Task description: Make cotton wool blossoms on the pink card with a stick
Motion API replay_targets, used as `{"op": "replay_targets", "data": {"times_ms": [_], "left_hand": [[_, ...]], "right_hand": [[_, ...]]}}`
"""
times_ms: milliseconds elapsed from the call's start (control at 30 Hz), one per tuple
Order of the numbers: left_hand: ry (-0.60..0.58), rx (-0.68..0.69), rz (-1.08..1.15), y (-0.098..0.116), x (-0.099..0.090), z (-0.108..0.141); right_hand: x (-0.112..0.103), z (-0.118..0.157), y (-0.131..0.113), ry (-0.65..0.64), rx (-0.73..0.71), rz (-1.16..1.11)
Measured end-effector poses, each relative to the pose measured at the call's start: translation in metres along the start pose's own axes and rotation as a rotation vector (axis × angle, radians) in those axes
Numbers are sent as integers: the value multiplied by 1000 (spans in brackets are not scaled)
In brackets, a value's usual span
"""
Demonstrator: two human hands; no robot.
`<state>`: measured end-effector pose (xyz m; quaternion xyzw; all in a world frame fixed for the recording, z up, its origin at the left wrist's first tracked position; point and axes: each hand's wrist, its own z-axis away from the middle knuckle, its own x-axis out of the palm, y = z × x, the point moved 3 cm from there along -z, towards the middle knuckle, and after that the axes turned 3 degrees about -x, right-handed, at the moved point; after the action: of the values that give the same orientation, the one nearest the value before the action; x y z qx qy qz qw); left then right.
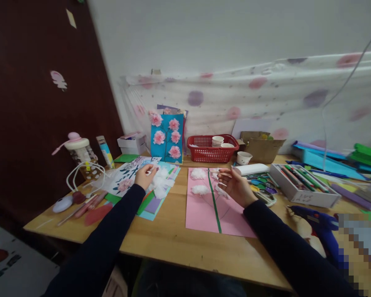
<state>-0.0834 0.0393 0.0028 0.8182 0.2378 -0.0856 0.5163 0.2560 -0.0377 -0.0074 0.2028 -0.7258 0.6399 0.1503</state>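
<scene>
My left hand (pixel 146 176) is over the white cotton wool (pixel 161 183), its fingertips pinched together; whether a tuft is between them I cannot make out. The cotton lies on a stack of coloured paper. My right hand (pixel 236 187) hovers at the right side of a pink sheet (pixel 200 214), fingers loosely bent and apart, with nothing visible in them. On that sheet runs a green painted stem (pixel 214 202) with thin branch lines. White cotton puffs (pixel 200 189) sit left of the stem; others to its right are partly hidden by my right hand.
A blue card with pink paper flowers (pixel 167 138) stands at the back, beside a red basket (pixel 212 154) holding paper cups. Rightward are a box of coloured pencils (pixel 304 185) and a blue glue gun (pixel 315 218). A bottle (pixel 80 152) and cable stand left.
</scene>
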Motion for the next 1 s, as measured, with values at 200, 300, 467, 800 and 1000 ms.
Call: {"op": "replay_targets", "data": {"times_ms": [200,300,467,800,1000], "left_hand": [[-418,-167,595,56,53,19],[-589,-261,728,77,84,36],[-668,-401,823,73,113,60],[-623,-395,825,66,118,77],[-661,-318,775,73,112,78]], "right_hand": [[27,10,-1,-3,-7,10],[37,17,-1,-17,-63,86],[36,23,5,8,-160,258],[50,30,12,-2,-220,311],[56,33,17,-89,-175,299]]}}
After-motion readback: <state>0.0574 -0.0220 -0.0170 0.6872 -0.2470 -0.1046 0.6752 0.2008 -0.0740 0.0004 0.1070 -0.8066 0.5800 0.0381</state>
